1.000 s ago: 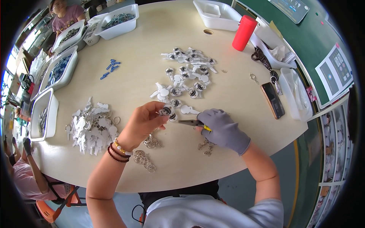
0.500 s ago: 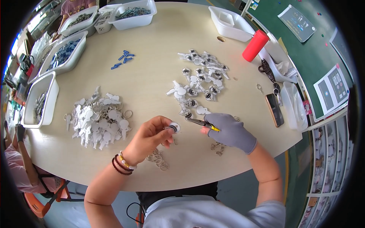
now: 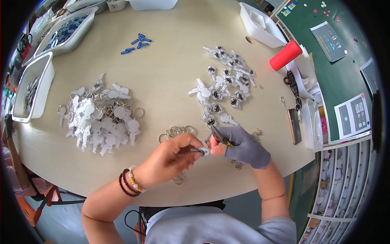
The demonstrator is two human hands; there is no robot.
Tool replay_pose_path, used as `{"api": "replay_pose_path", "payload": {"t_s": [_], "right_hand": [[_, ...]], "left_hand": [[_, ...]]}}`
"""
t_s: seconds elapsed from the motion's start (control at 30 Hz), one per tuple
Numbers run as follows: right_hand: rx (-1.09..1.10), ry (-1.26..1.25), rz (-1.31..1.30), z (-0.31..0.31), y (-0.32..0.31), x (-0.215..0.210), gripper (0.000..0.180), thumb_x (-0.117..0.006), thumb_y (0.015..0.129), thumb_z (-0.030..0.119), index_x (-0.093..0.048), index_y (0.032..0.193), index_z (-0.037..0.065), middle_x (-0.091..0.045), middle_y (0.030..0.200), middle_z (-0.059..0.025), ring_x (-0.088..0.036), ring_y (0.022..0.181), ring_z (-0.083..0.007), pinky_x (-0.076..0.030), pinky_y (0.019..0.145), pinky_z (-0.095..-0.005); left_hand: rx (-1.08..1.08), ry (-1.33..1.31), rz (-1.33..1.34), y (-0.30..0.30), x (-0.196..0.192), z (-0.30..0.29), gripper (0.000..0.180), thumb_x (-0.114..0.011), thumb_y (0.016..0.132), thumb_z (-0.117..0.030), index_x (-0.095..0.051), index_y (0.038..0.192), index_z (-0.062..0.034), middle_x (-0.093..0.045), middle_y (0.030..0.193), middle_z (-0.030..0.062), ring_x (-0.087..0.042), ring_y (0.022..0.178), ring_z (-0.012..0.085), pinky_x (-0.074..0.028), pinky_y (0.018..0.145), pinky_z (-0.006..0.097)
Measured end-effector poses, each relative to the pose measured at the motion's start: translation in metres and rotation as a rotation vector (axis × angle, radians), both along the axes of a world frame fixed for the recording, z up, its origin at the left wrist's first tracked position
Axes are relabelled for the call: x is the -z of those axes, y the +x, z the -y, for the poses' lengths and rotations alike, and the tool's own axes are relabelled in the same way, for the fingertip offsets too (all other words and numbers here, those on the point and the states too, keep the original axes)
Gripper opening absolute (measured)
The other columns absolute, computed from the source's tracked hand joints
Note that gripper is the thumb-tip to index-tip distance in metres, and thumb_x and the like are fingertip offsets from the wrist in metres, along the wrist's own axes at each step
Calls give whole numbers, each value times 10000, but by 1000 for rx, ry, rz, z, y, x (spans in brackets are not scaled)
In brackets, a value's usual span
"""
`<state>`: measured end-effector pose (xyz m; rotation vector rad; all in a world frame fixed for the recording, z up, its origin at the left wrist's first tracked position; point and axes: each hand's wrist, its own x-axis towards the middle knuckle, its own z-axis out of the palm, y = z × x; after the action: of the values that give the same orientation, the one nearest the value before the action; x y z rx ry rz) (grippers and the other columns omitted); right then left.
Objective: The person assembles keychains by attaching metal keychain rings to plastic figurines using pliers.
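Between the thumb and fingers of my left hand point(image 3: 168, 158) is a small white charm point(image 3: 204, 151) with a round head. My right hand point(image 3: 247, 147), in a grey fingerless glove, grips pliers point(image 3: 219, 135) with yellow-and-dark handles. Its bare fingertips are close to the charm, and I cannot tell whether they touch it. The pliers' jaws point up and left, near a charm with a dark print point(image 3: 211, 121) at the near end of a loose group. Behind my left hand lie several metal key rings point(image 3: 177, 131). Small metal fittings point(image 3: 256, 134) lie partly hidden beside the glove.
A heap of white charms with rings point(image 3: 99, 120) covers the table's left. Printed charms point(image 3: 227, 81) spread right of centre. Farther off lie blue cylinders point(image 3: 140, 39). White bins point(image 3: 34, 87) line the left. A red cylinder point(image 3: 286, 55) and a phone point(image 3: 294, 126) are at right.
My left hand has moved right with the charm, up beside my right hand. The pliers now point more steeply upward. The whole view has shifted, uncovering the key rings behind my left hand.
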<state>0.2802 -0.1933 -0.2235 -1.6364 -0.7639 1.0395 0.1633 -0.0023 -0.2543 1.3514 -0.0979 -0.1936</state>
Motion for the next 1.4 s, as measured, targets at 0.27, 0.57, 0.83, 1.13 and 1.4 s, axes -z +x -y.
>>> {"api": "replay_pose_path", "payload": {"t_s": [0.27,0.57,0.83,1.13,1.4], "right_hand": [[197,87,213,-14,-26,19,128,-629,880,123,-530,859,43,-478,714,6,-419,668,-58,-377,602,-227],[-124,13,1038,-23,-34,27,305,-729,705,179,-550,911,43,-521,779,-108,-530,752,-321,-433,698,-427],[-5,-44,756,-15,-29,15,147,-668,787,111,-563,863,43,-557,757,-57,-560,728,-204,-444,675,-344],[318,180,-70,7,-18,-4,63,-584,874,55,-563,909,7,-634,959,-95,-582,932,-137,-446,830,-284],[330,309,-93,8,-20,-4,55,-579,869,35,-554,910,8,-634,927,-112,-594,995,-178,-443,845,-308]], "left_hand": [[-161,569,318,-1,-9,3,179,-591,830,26,-581,1007,-2,-579,825,137,-580,706,318,-477,623,318],[-502,101,141,8,-13,-24,151,-590,924,-103,-605,1001,25,-651,857,20,-499,719,24,-414,610,185],[-461,12,18,7,-11,-21,174,-576,935,-129,-599,1006,29,-646,829,18,-482,685,24,-400,575,180],[-357,565,361,1,0,2,96,-595,841,-10,-590,936,-2,-556,771,131,-556,607,274,-455,563,331],[-314,668,455,0,6,10,77,-609,837,-35,-583,907,-16,-559,791,100,-570,622,313,-466,528,381]]}}
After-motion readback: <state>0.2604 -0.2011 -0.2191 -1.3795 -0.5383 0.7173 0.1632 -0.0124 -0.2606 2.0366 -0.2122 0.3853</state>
